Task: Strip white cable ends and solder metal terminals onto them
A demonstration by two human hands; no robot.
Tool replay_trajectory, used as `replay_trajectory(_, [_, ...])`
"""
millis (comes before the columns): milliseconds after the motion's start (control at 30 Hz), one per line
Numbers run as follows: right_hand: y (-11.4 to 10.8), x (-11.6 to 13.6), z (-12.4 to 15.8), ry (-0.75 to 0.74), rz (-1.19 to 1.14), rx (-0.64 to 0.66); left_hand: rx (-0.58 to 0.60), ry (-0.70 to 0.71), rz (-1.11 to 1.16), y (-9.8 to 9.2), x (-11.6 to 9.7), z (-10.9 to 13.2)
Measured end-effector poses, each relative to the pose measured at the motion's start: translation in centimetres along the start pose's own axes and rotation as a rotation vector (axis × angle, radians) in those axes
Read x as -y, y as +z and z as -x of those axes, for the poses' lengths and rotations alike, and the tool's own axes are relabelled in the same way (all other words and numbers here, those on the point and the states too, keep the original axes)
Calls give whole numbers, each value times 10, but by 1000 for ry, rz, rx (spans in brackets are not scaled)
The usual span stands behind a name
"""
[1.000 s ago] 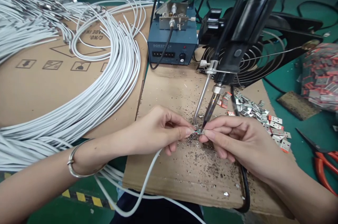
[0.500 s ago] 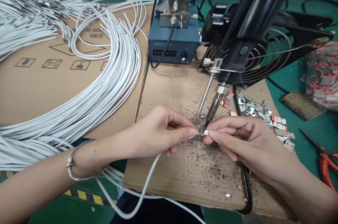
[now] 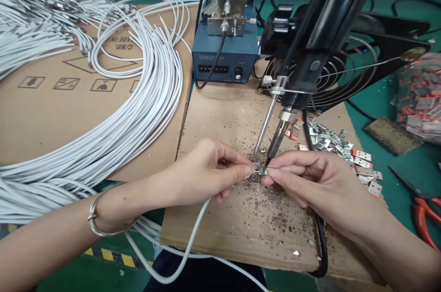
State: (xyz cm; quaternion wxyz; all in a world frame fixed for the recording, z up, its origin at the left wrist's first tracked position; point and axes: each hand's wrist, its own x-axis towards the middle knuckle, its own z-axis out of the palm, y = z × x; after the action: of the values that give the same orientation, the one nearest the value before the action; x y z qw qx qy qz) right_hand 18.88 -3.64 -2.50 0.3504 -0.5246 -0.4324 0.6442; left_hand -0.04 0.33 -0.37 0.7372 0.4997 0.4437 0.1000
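Note:
My left hand [image 3: 217,170] pinches the end of a white cable [image 3: 193,232], whose thin coloured wires point right. Between thumb and forefinger, my right hand [image 3: 303,177] grips a small metal USB connector [image 3: 265,171], mostly covered by the fingertips. Wires and connector meet right under the tip of a soldering iron [image 3: 274,145] mounted on a stand. Beside the iron, a bent metal solder feed tube [image 3: 263,131] ends just above the wires. Whether the tip touches the joint is too small to tell.
Left lies a large bundle of white cables [image 3: 151,94]. A blue solder feeder box [image 3: 225,60] stands behind the hands. Loose USB connectors [image 3: 330,138] lie right, near a black fan [image 3: 375,48] and red-handled pliers [image 3: 422,214]. A black cord [image 3: 322,246] crosses the cardboard [image 3: 213,241].
Both hands have shifted very slightly left relative to the iron, still holding the cable and the connector. The whole view has also drifted a little left.

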Motion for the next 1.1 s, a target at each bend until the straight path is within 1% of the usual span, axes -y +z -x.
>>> replay_trajectory(200, [-1, -1, 1, -14, -12, 22, -30, 64, -63, -2, 3, 1])
replay_trajectory(367, [0, 2, -2, -3, -10, 17, -48, 76, -8, 0, 5, 0])
replay_trajectory(500, [1, 4, -2, -2, 64, 57, -32, 49, 29, 1, 8, 1])
replay_trajectory(567, [1, 3, 2, -41, 142, 41, -20, 30, 35, 2, 10, 2])
replay_trajectory(600, [2, 3, 4, -88, 201, 11, -13, 18, 38, 3, 11, 3])
replay_trajectory(633, [2, 2, 8, -166, 275, -31, -5, 4, 43, 3, 11, 3])
replay_trajectory(667, [3, 1, 12, -273, 367, -75, -1, -11, 48, 4, 12, 4])
replay_trajectory(733, [4, -1, 20, -536, 589, -145, 10, -32, 66, 5, 12, 5])
replay_trajectory(800, [5, -3, 27, -753, 795, -146, 32, -38, 89, 6, 12, 6])
replay_trajectory(833, [6, -4, 30, -819, 869, -133, 46, -40, 99, 7, 12, 7])
replay_trajectory(900, [7, -7, 33, -873, 933, -113, 64, -43, 113, 8, 13, 8])
replay_trajectory(1100, [10, -13, 34, -943, 913, -152, 79, -30, 140, 10, 15, 11])
